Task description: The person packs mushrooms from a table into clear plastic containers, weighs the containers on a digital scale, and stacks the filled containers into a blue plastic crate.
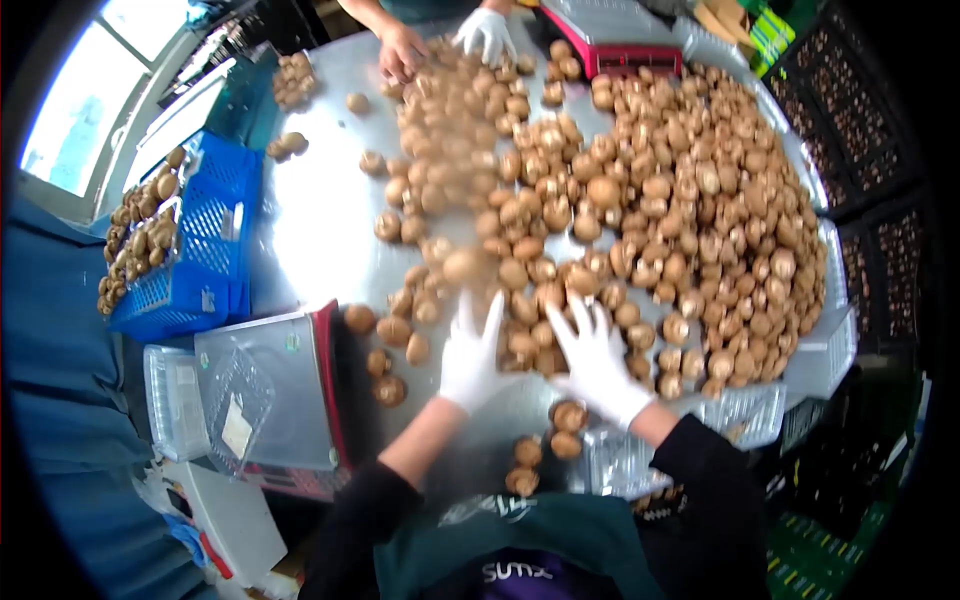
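Brown mushrooms (pixel 700 210) lie heaped on the right of a metal table (pixel 310 200) and loosely spread over its middle. My left hand (pixel 473 352), in a white glove, has its fingers spread at the near edge of the spread mushrooms. To its right, my right hand (pixel 600 362), also gloved in white, rests with fingers apart against mushrooms. Neither hand is closed around one. A smeared patch of mushrooms (pixel 450 140) runs from beyond my left hand toward the far edge.
At the far edge are a co-worker's bare hand (pixel 402 50) and gloved hand (pixel 486 35), beside a red scale (pixel 625 40). Another scale (pixel 270 390) and a blue crate (pixel 210 240) stand left. Clear plastic trays (pixel 615 460) lie near my right arm.
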`<state>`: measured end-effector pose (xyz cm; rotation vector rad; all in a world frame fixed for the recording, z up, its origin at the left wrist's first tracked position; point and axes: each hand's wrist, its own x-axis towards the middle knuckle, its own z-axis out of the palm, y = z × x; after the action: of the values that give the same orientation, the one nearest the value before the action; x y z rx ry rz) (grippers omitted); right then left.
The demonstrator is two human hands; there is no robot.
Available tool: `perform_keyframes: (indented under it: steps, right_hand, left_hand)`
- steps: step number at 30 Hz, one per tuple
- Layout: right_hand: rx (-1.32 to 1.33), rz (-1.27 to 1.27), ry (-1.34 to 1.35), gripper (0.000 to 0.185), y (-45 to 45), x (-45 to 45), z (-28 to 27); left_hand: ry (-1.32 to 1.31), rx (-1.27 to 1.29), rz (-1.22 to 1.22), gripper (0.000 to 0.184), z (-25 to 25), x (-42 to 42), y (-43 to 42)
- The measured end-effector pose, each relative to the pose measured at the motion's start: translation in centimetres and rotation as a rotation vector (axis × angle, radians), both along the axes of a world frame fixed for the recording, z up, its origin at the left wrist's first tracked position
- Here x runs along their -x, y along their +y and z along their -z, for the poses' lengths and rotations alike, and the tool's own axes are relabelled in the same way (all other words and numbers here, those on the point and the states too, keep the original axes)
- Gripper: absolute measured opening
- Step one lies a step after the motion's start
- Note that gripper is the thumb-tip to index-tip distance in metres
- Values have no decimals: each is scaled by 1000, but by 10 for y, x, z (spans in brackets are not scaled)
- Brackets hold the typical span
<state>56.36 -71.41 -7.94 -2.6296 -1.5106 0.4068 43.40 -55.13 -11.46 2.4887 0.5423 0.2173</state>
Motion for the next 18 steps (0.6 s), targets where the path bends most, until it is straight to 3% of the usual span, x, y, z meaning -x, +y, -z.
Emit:
perform_keyframes:
  steps: [1, 4, 6, 10, 14, 16, 18]
  right_hand:
    - [93, 17, 76, 112, 3, 0, -3]
    - [19, -24, 72, 113, 4, -12, 3]
    - [93, -24, 199, 114, 12, -30, -5]
    - [293, -40, 192, 113, 42, -44, -32]
    - [222, -3, 255, 114, 31, -29, -24]
    - [244, -20, 280, 115, 27, -23, -15]
    - [229, -17, 402, 123, 31, -34, -17]
  left_hand:
    - [2, -9, -10, 123, -2, 1, -3]
    - [36, 9, -63, 122, -2, 2, -13]
    - [91, 39, -80, 122, -7, -6, -10]
    - [192, 9, -65, 120, -16, -28, -5]
    - [31, -14, -61, 109, 2, -13, -12]
    - [73, -51, -35, 107, 13, -5, -15]
    - [162, 98, -14, 99, -7, -13, -5]
